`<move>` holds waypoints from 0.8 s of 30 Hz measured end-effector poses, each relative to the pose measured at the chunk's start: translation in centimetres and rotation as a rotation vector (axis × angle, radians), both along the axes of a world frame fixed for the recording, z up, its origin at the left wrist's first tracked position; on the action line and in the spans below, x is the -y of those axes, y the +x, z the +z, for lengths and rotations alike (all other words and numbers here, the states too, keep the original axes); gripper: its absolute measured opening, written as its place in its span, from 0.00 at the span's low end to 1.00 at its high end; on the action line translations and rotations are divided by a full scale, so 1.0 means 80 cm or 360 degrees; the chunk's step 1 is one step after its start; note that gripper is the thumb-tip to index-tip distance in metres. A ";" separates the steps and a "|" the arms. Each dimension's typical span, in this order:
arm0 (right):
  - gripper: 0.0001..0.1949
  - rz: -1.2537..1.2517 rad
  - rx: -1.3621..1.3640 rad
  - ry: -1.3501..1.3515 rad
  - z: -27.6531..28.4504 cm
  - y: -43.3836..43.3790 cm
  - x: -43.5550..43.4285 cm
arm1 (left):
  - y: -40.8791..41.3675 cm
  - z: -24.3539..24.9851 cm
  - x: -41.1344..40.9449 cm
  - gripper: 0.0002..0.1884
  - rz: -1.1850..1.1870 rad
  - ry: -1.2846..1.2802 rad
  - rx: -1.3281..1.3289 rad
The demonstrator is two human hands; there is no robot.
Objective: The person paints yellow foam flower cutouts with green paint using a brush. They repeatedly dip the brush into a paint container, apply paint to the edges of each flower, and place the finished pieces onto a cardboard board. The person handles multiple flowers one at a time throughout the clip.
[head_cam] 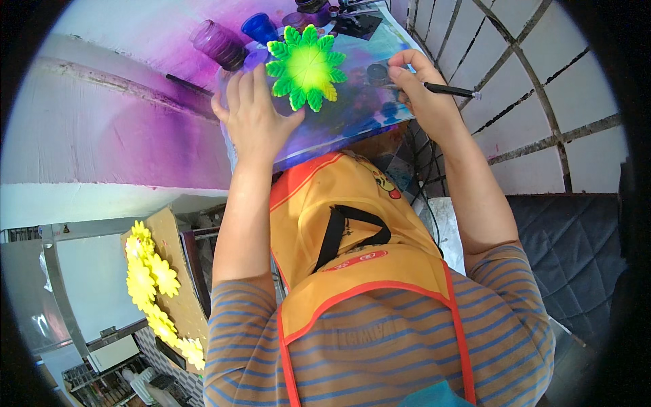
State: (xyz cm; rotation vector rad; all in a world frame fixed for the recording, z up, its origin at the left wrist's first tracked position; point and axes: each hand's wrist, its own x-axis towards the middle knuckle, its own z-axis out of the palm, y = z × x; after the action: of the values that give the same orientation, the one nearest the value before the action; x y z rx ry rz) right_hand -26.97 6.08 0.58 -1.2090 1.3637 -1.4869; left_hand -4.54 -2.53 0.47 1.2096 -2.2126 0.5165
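Observation:
A flower-shaped piece, green at its leaf-like petals and yellow at the centre, sits over the paint-stained table sheet. Just left of it is my left hand, fingers spread, its thumb by the lower petals; whether it touches the piece is unclear. To the right, my right hand holds a slim airbrush, whose black rear end sticks out past the palm. The airbrush's front part points left towards the flower, beside a small dark round cup.
A purple-stained jar, a blue cup and dark pots crowd the table's far side. White tiled wall bounds the right, a purple-stained wall the left. Yellow flower pieces lie on cardboard at lower left.

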 end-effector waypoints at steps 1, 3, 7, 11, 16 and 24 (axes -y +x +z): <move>0.08 0.0024 0.0026 -0.0005 0.000 0.001 0.000 | 0.000 0.001 0.000 0.44 -0.0005 -0.0001 -0.0006; 0.08 0.0029 0.0030 0.0076 0.000 0.000 -0.002 | -0.001 0.002 0.001 0.44 -0.0017 -0.0004 -0.0018; 0.07 0.0017 0.0042 0.0115 -0.003 -0.001 -0.004 | -0.001 0.002 0.001 0.44 0.0027 0.0013 0.0006; 0.07 -0.0018 0.0059 0.0044 0.005 0.004 -0.004 | 0.000 0.000 0.000 0.44 0.0026 0.0012 0.0005; 0.09 0.0076 -0.0010 0.0106 -0.004 -0.005 -0.004 | 0.001 0.001 0.002 0.44 0.0045 -0.0011 0.0017; 0.08 0.0018 0.0057 0.0072 0.004 -0.005 0.005 | 0.000 -0.002 0.005 0.44 0.0061 0.0005 -0.0019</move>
State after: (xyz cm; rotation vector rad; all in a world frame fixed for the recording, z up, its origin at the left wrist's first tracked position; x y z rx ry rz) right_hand -27.36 5.71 0.89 -1.1546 1.3571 -1.4555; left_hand -4.58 -2.91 0.34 1.2559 -2.1845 0.5204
